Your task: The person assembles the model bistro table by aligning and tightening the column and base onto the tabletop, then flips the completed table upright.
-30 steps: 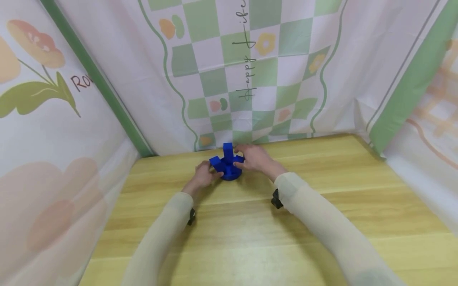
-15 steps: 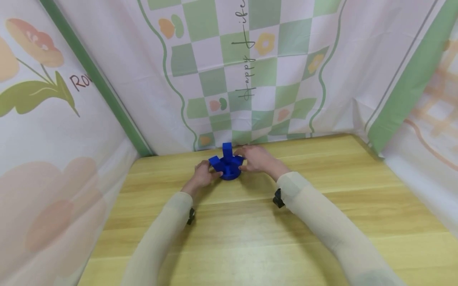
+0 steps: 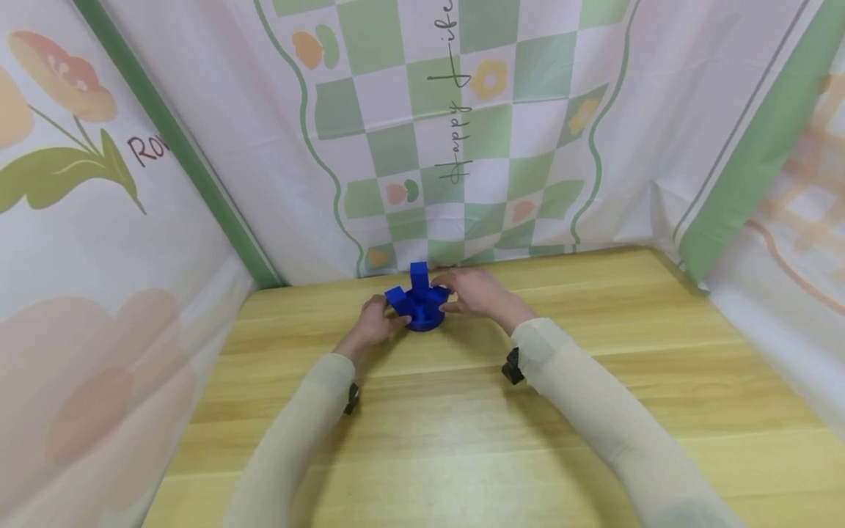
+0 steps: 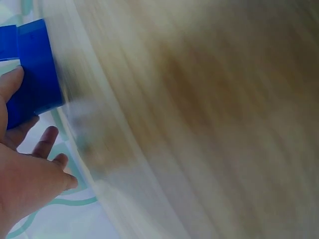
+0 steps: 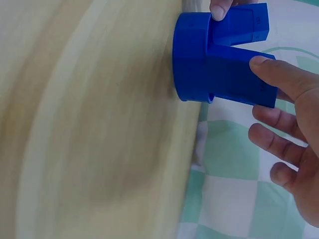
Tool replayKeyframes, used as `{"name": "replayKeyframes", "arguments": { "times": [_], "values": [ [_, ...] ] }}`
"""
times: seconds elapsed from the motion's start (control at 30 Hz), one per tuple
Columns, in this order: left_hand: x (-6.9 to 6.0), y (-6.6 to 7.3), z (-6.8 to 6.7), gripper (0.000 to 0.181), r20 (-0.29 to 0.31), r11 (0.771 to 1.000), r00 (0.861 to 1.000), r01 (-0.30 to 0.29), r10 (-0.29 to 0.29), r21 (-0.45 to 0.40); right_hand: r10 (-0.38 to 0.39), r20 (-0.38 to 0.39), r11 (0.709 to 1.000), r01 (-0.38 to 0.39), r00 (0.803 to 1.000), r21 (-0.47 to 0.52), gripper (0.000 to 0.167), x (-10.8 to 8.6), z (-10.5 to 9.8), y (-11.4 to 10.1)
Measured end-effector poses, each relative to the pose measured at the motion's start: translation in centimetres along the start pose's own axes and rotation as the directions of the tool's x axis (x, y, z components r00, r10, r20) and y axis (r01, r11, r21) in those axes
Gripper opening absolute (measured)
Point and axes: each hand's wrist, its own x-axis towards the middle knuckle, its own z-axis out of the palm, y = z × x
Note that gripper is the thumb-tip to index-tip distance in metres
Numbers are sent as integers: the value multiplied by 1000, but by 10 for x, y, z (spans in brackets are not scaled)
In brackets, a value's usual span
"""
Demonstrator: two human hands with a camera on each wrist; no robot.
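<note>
A blue plastic piece (image 3: 422,317) stands on the table near its back edge, with a round base and several block-shaped prongs rising from it. My left hand (image 3: 374,323) pinches the left prong low down, thumb in front near the base. On the other side my right hand (image 3: 478,293) pinches the right prong near its outer end. In the right wrist view the right thumb lies on the prong's face, and some fingers are spread behind it. The left wrist view shows only part of the blue piece (image 4: 42,69), beside the left hand (image 4: 30,179).
The wooden table (image 3: 422,440) reaches toward me in front of the arms. Behind it hangs a green-and-white checked curtain (image 3: 488,147), close to the blue piece. More patterned cloth (image 3: 119,293) encloses the left and right sides. A dark device (image 3: 513,367) sits at the right wrist.
The right thumb has slid slightly right, from the inner part of the right prong to its outer part. The left hand and the blue piece have hardly moved.
</note>
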Motion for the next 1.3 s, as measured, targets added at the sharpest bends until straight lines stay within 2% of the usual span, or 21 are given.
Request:
{"name": "replayKeyframes", "arguments": {
  "times": [0.23,0.37,0.53,0.73,0.87,1.03,1.3],
  "values": [
    [-3,-7,-5,64,19,997,998,-66,66,47,87,23,984,-90,996,157,59,-2,13,4],
    [-1,-9,-7,65,22,992,996,-91,89,92,154,28,959,-156,988,239,64,-6,22,7],
    [2,-8,-10,58,26,985,994,-110,107,134,211,44,923,-213,977,320,62,-10,34,11],
    [3,-6,-11,53,27,982,993,-116,113,151,263,44,910,-263,964,321,57,-12,49,13],
    [4,-6,-11,52,25,977,993,-117,115,176,259,33,911,-256,965,322,51,-12,56,13],
    [5,-6,-11,48,22,976,993,-122,120,182,260,32,909,-255,965,329,45,-11,61,10],
    [5,-7,-8,50,49,976,994,-109,101,191,304,40,889,-298,952,349,38,-10,65,6]
  ]
}}
